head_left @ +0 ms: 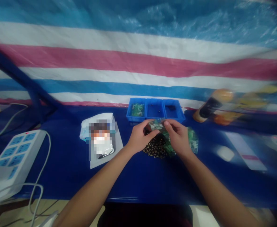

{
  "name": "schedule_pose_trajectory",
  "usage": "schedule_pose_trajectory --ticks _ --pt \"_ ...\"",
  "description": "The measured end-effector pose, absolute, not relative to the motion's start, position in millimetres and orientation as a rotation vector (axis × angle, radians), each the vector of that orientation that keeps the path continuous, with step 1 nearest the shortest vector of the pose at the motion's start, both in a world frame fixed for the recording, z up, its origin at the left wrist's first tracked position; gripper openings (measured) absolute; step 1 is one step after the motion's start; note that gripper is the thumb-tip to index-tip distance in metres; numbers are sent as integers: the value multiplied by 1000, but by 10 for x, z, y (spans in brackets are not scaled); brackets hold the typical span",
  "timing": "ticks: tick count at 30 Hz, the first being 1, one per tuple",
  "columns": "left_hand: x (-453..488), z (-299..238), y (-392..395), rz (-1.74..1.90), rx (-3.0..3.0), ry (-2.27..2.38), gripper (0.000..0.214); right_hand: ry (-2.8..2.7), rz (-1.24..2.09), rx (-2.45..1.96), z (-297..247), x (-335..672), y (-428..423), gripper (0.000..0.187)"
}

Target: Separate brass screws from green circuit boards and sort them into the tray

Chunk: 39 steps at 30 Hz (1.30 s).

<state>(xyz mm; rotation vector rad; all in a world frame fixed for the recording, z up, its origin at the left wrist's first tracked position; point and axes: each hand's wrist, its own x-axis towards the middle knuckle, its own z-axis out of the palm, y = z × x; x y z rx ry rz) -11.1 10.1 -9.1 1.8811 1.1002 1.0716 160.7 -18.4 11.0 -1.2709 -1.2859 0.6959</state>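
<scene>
Between my two hands is a small clear plastic bag [156, 126] with pale, elongated pieces inside. My left hand [140, 135] pinches its left side between thumb and fingers. At the opposite side, the thumb and fingers of my right hand [177, 135] close on the bag. Below lies a pile of small dark and brass-coloured parts [155, 147]. Greenish clear packets [193, 140] are heaped beside and partly behind my right hand. Just beyond the hands stands a blue three-compartment tray [146, 119]. Packets [138, 109] fill its left compartment, and a few dark bits lie in the others.
A white power strip [22, 157] with cables sits at the left. Nearer the middle are a white packet [98, 118] and a partly pixelated item. Blurred bottles [210, 105], a white rounded object [225, 153] and a pale flat box [245, 151] lie right on the blue table [133, 183].
</scene>
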Motion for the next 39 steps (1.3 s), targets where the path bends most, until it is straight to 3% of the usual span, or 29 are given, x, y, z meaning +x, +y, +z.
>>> schedule_pose_trajectory --ticks 2,7,39 --pt "-101 -97 105 1081 1800 1063 31 -1252 750 -1250 111 1594 -181 24" --pt "-105 -69 106 1082 1648 998 23 -1257 1013 -1137 64 1594 -169 26" --pt "-160 -47 128 1007 1490 847 35 -1349 1165 -1089 91 1618 -183 25"
